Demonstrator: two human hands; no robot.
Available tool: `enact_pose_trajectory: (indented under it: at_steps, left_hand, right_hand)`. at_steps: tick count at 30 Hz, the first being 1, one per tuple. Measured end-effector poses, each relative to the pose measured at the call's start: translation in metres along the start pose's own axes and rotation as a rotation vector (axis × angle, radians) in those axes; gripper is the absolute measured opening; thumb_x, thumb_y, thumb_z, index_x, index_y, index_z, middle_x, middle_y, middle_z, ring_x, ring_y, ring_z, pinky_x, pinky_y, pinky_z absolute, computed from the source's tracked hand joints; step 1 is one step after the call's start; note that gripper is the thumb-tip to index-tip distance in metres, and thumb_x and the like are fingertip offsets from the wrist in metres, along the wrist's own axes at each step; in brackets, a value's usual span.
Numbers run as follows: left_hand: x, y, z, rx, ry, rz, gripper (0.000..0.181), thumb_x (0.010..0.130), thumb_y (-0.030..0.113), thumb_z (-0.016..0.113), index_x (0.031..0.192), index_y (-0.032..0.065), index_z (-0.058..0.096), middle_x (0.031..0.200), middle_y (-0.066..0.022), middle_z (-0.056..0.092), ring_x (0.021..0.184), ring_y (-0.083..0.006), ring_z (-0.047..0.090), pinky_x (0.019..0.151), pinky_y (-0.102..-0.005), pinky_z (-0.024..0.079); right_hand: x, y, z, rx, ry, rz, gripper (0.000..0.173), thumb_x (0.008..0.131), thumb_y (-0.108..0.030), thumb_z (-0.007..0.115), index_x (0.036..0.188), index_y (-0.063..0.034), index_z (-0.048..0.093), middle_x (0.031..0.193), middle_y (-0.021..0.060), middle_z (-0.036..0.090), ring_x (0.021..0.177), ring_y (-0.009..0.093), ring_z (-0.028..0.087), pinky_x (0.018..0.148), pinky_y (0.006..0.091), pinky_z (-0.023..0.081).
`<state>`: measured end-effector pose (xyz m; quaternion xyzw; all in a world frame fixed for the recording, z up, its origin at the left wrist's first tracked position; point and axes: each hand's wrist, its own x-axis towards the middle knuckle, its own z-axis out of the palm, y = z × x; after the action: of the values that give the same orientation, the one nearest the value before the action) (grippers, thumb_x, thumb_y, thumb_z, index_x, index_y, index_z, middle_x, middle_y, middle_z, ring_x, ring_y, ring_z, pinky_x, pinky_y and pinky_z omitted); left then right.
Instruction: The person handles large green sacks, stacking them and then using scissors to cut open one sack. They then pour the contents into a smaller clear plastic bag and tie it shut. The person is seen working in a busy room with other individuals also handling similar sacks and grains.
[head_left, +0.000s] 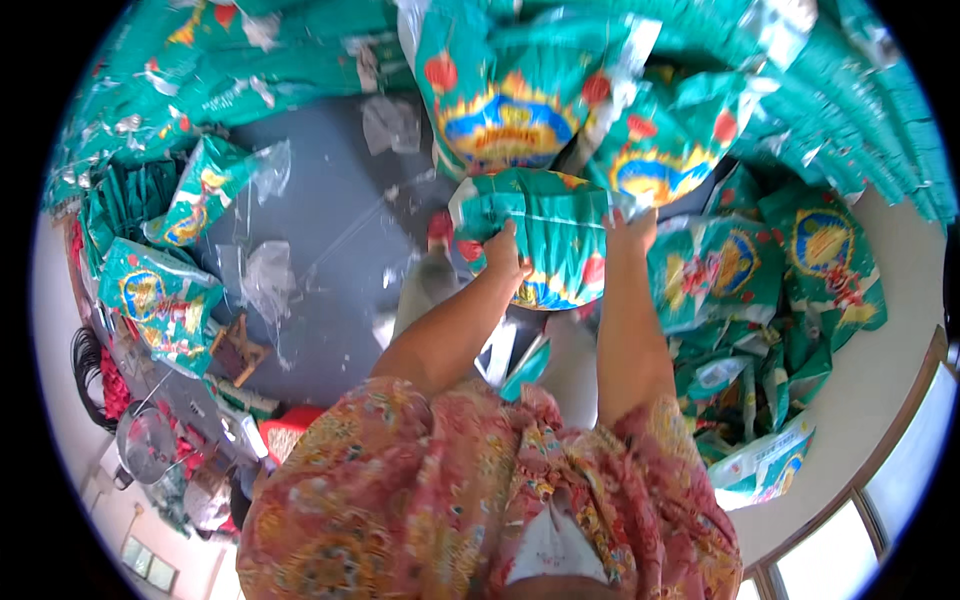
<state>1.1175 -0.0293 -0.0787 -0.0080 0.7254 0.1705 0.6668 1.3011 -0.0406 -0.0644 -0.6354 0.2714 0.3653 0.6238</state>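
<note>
A plump green printed plastic bag, with a pale seam across its top, is held in front of my legs. My left hand grips its left part, thumb on top. At its upper right end, my right hand has hold of the bag's edge. Just beyond stand two larger green printed bags, one upright in the centre and one to its right. What the held bag contains is hidden.
Piled green packaging lines the far side. More green bags lie at the right and left. Clear plastic scraps and a small wooden stool are on the grey floor. A standing fan is at lower left.
</note>
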Motion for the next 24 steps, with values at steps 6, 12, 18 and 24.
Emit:
enact_pose_trajectory:
  at_steps: [6, 12, 18, 24]
  left_hand:
    - [0.015, -0.068, -0.100, 0.175, -0.186, -0.081, 0.043, 0.077, 0.043, 0.050, 0.099, 0.0060, 0.049, 0.088, -0.0073, 0.053, 0.072, -0.0217, 0.055, 0.053, -0.0364, 0.048]
    - [0.010, -0.063, -0.085, 0.215, -0.133, 0.002, 0.041, 0.077, 0.039, 0.052, 0.097, 0.0031, 0.047, 0.078, -0.0094, 0.052, 0.062, -0.0248, 0.054, 0.051, -0.0375, 0.049]
    - [0.035, -0.024, -0.030, 0.029, -0.215, 0.092, 0.038, 0.072, 0.028, 0.059, 0.098, 0.0043, 0.048, 0.086, -0.0125, 0.054, 0.062, -0.0255, 0.054, 0.048, -0.0357, 0.048]
    - [0.050, 0.047, 0.034, 0.040, -0.319, 0.302, 0.024, 0.066, 0.016, 0.063, 0.081, 0.0033, 0.050, 0.083, -0.0076, 0.053, 0.074, -0.0189, 0.052, 0.052, -0.0308, 0.045]
  right_hand:
    - [-0.032, 0.061, -0.070, -0.451, 0.016, -0.186, 0.056, 0.074, -0.013, 0.053, 0.121, 0.0021, 0.027, 0.088, 0.0111, 0.048, 0.061, 0.017, 0.052, 0.048, 0.0260, 0.044]
    - [-0.044, 0.032, -0.122, -0.693, -0.222, -0.185, 0.056, 0.075, -0.015, 0.054, 0.122, 0.0027, 0.028, 0.095, 0.0081, 0.050, 0.082, 0.015, 0.050, 0.065, 0.0254, 0.042]
    - [0.019, 0.028, -0.074, -0.785, -0.319, -0.441, 0.056, 0.074, -0.021, 0.053, 0.121, 0.0017, 0.032, 0.109, 0.0082, 0.047, 0.086, 0.016, 0.049, 0.070, 0.0248, 0.039]
    - [0.071, -0.009, 0.003, -0.719, -0.352, -0.538, 0.042, 0.073, -0.015, 0.051, 0.111, 0.0000, 0.041, 0.092, 0.0040, 0.051, 0.079, 0.011, 0.050, 0.063, 0.0219, 0.038]
